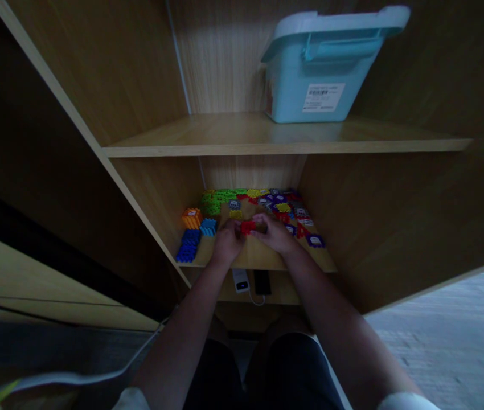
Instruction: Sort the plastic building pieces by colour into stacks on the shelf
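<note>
Both my hands reach into the lower shelf of a wooden cabinet. My left hand and my right hand meet in the middle, fingers curled round a small red plastic block held between them. Around them lie several interlocking toy blocks: an orange block and blue blocks on the left, a green cluster at the back, purple and red pieces on the right. The light is dim, so the finger grip is hard to see in detail.
A light blue lidded plastic bin with a white label stands on the upper shelf. A white device and a black one with a cable lie on a lower ledge. My knees are below; grey floor lies to the right.
</note>
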`<state>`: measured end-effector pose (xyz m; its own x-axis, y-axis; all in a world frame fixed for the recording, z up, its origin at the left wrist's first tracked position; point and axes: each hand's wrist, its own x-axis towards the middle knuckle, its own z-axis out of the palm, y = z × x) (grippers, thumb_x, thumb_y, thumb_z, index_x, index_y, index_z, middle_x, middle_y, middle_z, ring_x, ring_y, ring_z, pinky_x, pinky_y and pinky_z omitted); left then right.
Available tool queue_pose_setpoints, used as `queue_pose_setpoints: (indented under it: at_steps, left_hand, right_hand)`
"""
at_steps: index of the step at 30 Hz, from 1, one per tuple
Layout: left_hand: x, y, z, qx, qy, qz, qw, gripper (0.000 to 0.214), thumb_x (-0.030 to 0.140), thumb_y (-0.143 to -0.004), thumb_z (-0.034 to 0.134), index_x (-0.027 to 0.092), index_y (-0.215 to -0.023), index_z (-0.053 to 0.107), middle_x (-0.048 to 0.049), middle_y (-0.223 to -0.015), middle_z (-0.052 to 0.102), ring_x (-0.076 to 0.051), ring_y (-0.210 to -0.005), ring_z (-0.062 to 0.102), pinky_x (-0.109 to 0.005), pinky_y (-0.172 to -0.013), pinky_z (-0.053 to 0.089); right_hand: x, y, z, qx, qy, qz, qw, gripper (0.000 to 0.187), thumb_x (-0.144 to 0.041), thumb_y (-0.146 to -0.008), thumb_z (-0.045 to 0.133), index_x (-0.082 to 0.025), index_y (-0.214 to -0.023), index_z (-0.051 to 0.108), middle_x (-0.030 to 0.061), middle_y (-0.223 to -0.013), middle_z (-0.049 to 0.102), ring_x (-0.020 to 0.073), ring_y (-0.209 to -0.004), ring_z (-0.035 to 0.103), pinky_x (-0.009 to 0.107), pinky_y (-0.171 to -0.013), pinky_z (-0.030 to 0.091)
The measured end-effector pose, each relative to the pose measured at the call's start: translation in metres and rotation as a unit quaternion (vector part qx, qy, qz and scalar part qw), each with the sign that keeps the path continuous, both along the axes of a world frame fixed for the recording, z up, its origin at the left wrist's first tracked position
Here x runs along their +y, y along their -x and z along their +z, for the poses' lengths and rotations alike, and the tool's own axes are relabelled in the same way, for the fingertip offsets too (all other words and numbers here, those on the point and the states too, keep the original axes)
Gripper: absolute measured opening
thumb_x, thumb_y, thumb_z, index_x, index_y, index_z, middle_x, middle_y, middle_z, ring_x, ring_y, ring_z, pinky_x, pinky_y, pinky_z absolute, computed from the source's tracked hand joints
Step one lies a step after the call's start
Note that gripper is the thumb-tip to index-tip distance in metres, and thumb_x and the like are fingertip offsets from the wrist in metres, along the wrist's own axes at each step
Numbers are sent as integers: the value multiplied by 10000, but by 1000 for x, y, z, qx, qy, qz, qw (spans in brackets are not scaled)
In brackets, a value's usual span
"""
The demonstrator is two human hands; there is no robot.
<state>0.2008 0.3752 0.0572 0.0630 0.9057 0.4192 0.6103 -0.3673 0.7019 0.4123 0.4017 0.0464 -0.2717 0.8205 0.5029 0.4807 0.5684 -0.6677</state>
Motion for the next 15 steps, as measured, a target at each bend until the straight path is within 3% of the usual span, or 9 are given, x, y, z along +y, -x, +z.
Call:
queue_pose_setpoints:
  at_steps: [15]
  left_hand:
    - [3,0,-2,-17,19,-5,1000,228,84,-876,683,218,-1057,646,-73,-1013,793,-228,-911,765,-355,-836,582]
  right_hand:
    - [-1,0,2,-60,-37,-26,997,491,-283,-855,861,-253,-1286,628,84,-1230,793,278,-1171,753,496,-1073,568]
